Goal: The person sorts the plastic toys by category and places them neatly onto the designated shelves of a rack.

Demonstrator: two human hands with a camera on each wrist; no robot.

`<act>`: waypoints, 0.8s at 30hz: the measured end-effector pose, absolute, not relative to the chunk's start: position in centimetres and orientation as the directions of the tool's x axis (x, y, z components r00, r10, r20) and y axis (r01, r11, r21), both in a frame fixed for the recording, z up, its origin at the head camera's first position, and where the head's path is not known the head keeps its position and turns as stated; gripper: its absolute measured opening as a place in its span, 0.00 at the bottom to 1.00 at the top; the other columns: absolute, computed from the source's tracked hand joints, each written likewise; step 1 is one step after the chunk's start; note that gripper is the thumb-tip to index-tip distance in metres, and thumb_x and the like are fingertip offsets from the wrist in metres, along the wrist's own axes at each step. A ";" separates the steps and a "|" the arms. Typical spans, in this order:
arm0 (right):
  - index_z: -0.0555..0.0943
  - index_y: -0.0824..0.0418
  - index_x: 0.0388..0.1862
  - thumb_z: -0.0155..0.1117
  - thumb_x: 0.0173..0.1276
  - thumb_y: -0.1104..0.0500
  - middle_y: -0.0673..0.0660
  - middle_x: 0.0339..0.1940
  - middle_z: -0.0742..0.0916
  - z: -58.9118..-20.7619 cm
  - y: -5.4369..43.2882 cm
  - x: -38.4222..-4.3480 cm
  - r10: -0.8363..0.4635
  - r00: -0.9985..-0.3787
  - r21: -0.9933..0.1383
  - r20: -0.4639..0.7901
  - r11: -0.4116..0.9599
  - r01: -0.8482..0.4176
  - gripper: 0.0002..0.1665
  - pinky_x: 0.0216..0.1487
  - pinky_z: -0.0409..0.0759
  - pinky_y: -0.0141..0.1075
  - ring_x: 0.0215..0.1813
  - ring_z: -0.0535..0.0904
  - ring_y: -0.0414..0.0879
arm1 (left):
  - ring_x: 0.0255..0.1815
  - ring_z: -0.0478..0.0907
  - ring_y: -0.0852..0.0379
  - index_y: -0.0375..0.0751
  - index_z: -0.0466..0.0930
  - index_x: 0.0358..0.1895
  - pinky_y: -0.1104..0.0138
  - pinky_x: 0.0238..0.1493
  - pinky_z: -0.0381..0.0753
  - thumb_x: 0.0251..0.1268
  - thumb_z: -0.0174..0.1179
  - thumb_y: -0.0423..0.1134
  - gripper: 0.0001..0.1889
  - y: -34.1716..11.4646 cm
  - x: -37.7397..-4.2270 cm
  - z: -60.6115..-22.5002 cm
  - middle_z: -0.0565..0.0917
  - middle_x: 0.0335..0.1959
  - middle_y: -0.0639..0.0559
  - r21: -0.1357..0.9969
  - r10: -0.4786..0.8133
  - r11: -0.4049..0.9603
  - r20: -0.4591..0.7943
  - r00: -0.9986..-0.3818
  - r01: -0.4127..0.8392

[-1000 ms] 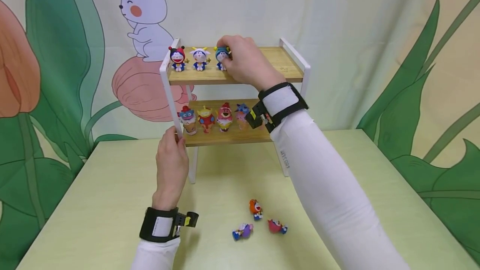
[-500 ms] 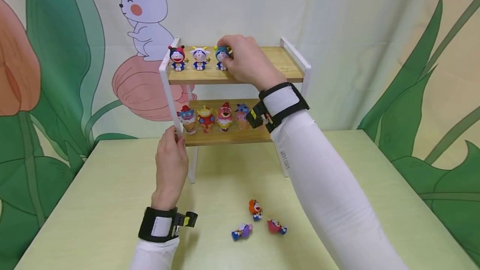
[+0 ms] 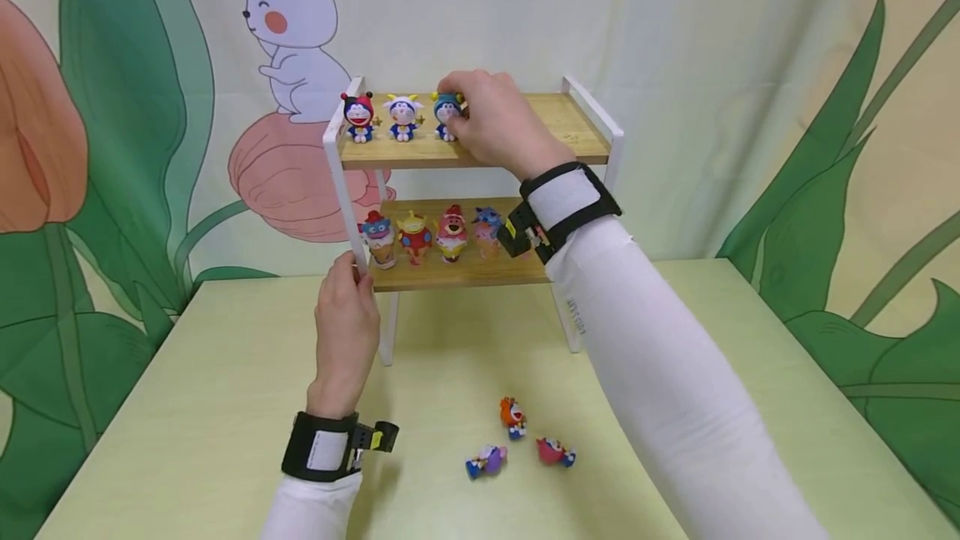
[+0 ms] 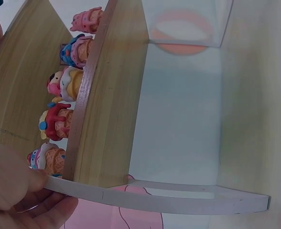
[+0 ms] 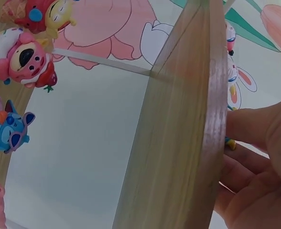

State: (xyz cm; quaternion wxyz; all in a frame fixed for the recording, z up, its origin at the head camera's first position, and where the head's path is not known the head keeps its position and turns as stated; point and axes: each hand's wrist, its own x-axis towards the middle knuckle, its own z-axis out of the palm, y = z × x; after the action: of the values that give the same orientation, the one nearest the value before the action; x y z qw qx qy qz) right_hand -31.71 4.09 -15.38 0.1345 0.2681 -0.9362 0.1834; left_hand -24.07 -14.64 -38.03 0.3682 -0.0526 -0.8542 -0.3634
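My right hand [image 3: 501,125] pinches a small cat figurine in a teal hood [image 3: 446,113], upright on the top board [image 3: 536,144] of a two-tier shelf; the fingers cover part of it. To its left stand a figurine in a white horned hood [image 3: 402,118] and one in a red-and-black hood [image 3: 359,118]. My left hand [image 3: 347,327] grips the white frame [image 4: 188,202] of the shelf at its left side, by the lower board's end. In the right wrist view, the board's edge hides most of the pinched figurine behind my right hand [image 5: 260,162].
A row of ice-cream-cone figurines, among them a pink bear [image 3: 452,233] and a blue one [image 3: 487,227], stands on the lower board [image 3: 457,275]. On the table [image 3: 247,390] lie orange [image 3: 513,417], purple [image 3: 487,462] and red [image 3: 555,452] figurines. A printed cloth [image 3: 690,107] hangs behind.
The head view has shifted very slightly. Both hands keep their holds, and the figurines stay where they were.
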 end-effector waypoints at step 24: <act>0.50 0.45 0.80 0.64 0.70 0.54 0.52 0.78 0.60 -15.2 5.6 -30.0 -0.474 -0.821 -0.245 0.319 0.796 -0.554 0.47 0.73 0.55 0.37 0.77 0.52 0.45 | 0.41 0.76 0.41 0.25 0.68 0.58 0.51 0.40 0.82 0.71 0.52 0.26 0.15 -14.5 -24.1 -38.0 0.77 0.43 0.33 0.578 -0.182 0.739 0.665 -0.724 0.345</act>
State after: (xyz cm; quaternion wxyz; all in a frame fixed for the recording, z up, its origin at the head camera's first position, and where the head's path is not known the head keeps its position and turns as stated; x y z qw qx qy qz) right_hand -30.01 5.65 -15.16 0.1213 0.2736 -0.9397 0.1655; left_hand -24.09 -14.53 -37.98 0.3685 -0.0476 -0.8566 -0.3580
